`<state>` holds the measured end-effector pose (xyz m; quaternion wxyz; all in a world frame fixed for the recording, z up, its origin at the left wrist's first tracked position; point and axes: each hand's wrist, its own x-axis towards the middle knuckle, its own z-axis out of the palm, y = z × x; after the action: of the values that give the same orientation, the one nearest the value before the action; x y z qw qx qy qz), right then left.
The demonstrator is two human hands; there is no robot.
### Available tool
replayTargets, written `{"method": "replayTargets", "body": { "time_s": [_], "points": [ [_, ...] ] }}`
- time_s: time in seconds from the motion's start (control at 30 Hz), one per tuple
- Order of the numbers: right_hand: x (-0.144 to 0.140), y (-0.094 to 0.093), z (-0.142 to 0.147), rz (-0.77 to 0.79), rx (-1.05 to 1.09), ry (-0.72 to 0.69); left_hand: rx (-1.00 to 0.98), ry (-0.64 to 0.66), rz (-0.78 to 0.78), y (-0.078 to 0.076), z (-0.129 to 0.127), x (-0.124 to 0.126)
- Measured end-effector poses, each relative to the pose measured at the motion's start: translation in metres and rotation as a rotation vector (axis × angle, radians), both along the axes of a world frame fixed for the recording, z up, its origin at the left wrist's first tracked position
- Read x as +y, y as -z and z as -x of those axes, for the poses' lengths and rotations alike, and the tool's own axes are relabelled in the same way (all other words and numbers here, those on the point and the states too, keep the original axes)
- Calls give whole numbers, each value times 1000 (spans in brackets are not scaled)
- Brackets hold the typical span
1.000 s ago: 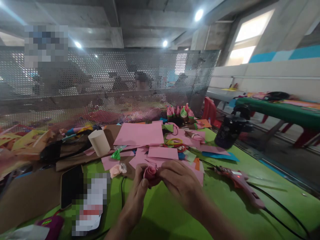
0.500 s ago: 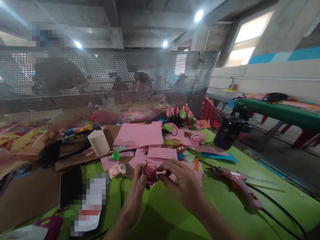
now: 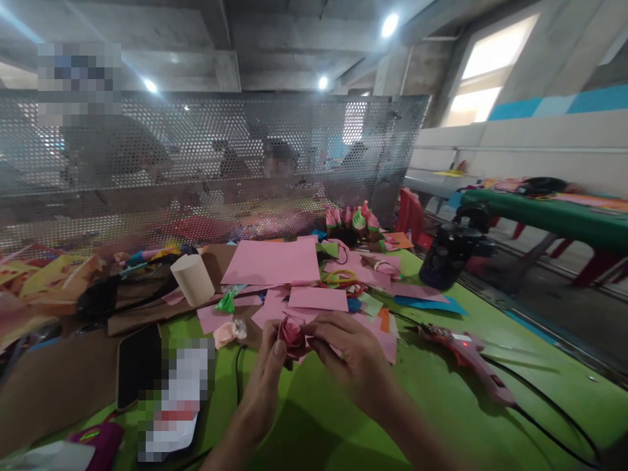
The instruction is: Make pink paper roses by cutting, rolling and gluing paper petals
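Low in the middle, my left hand (image 3: 267, 366) is wrapped around a pink rolled paper swirl (image 3: 292, 337), its layers coiled like a rose. My right hand (image 3: 350, 350) comes in from the right, thumb and fingertips pinched together at the swirl's right edge. What lies between those fingertips is too small to make out, but they touch the swirl. Just beyond both hands, pink paper sheets (image 3: 318, 299) lie overlapped. A pink hot glue gun (image 3: 473, 360) with a lit red light rests on the green table (image 3: 441, 425) to the right.
Left of my hands are a phone (image 3: 139, 366), a blurred-out white item (image 3: 179, 399) and a white roll (image 3: 193, 280). Yellow-handled scissors (image 3: 341, 278), pink and green paper swirls (image 3: 360, 219) and a dark jug (image 3: 446, 255) stand farther back. A perforated metal screen (image 3: 196, 144) closes the far side; people show behind it.
My right fingertips have closed in on the swirl's right edge, and the hand has turned slightly. The swirl has tilted a little in my left hand. The view has shifted slightly.
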<state>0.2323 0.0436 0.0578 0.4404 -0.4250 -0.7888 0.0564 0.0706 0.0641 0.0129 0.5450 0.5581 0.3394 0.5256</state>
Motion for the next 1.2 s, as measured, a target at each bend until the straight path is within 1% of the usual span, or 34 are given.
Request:
{"method": "replayTargets", "body": {
  "time_s": [0.23, 0.37, 0.43, 0.6, 0.7, 0.8, 0.97, 1.2],
  "points": [
    [-1, 0, 1, 32, 2, -8, -15, -4, -25, 0, -3, -1],
    [2, 2, 1, 68, 46, -27, -7, 7, -28, 1, -2, 0],
    [2, 5, 1, 77, 76, -12, -12, 0, -20, 2, -2, 1],
    [1, 7, 2, 5, 103, 55, -12, -8, -15, 8, -2, 7],
    [-1, 5, 4, -56, 72, 18, -9, -20, -21, 8, -1, 7],
    [-2, 4, 7, -89, 22, -2, 30, -26, -47, 4, -1, 3],
    [-1, 5, 10, -102, -35, 27, 65, -22, -43, -4, 0, -1],
    [2, 3, 6, -57, 40, 12, 20, 7, -62, -1, -2, 1]
  ]
}}
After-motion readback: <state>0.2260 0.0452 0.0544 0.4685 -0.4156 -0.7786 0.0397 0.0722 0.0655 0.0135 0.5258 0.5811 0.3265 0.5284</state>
